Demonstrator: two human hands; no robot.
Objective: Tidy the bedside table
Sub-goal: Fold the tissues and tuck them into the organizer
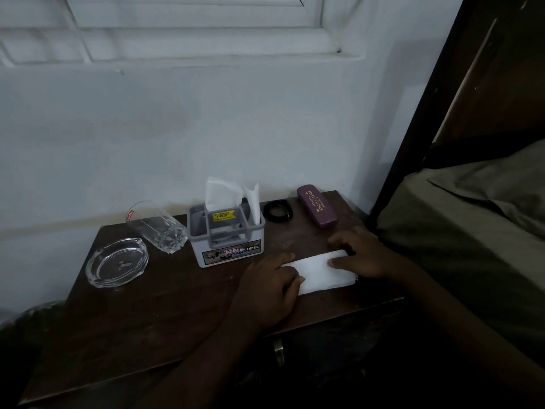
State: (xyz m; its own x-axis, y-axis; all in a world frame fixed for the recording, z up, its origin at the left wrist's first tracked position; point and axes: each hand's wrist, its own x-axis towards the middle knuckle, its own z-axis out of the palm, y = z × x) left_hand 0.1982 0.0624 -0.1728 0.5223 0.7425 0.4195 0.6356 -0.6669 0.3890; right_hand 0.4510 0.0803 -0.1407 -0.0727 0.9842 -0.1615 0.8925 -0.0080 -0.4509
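A folded white tissue (pixel 320 271) lies flat on the dark wooden bedside table (pixel 153 317), near its right front. My left hand (pixel 267 286) presses on the tissue's left end, fingers flat. Over the right end rests my right hand (pixel 358 255), thumb on top of the paper. Behind them stands a grey plastic organiser box (pixel 228 240) with white tissues (pixel 224 194) sticking up out of it.
A clear glass tumbler (pixel 157 227) and a glass ashtray (pixel 116 262) sit at the table's left. A black band (pixel 277 211) and a purple spectacle case (pixel 317 205) lie at the back right. A bed (pixel 472 231) adjoins the right side, the wall is behind.
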